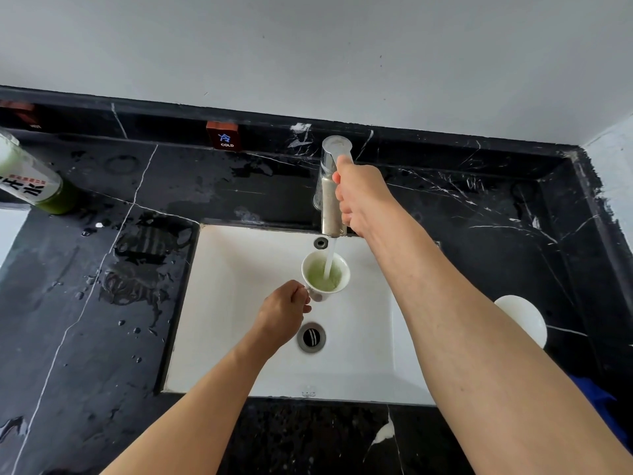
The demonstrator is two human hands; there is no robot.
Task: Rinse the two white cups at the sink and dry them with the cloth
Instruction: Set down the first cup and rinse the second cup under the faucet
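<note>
My left hand grips the handle of a white cup and holds it over the white sink, right under the faucet. A stream of water runs into the cup, which holds greenish liquid. My right hand is wrapped around the right side of the metal faucet. A second white cup stands on the black counter to the right of the sink, partly hidden by my right forearm. A bit of blue cloth shows at the right edge, behind that arm.
The black marble counter left of the sink is wet with puddles and drops. A green and white bottle stands at the far left. A small COLD sign sits on the back ledge. The drain lies below the cup.
</note>
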